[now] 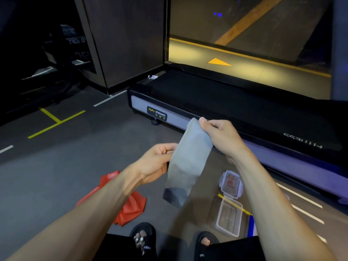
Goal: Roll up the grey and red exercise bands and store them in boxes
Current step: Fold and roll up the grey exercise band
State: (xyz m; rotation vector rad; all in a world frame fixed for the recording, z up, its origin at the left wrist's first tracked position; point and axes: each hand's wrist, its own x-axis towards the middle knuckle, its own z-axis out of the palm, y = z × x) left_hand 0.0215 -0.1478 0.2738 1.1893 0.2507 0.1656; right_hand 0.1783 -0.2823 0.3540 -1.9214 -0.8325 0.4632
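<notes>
Hanging flat and unrolled, the grey band point(190, 159) is pinched at its top by the right hand point(220, 136). The left hand point(156, 162) grips its edge midway. The red band point(130, 204) lies crumpled on the floor.

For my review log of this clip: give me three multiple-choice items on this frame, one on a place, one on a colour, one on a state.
1. Where does the red band lie?
A. on the floor under the left forearm
B. in the box
C. on the treadmill

2. What colour is the band held up?
A. red
B. grey
C. yellow

3. The clear box is
A. lidded
B. open, nothing seen inside
C. holding a band

Key: 1 A, it lies crumpled on the floor; 2 B, the left hand and right hand hold the grey band; 3 B, its lid lies beside it.
</notes>
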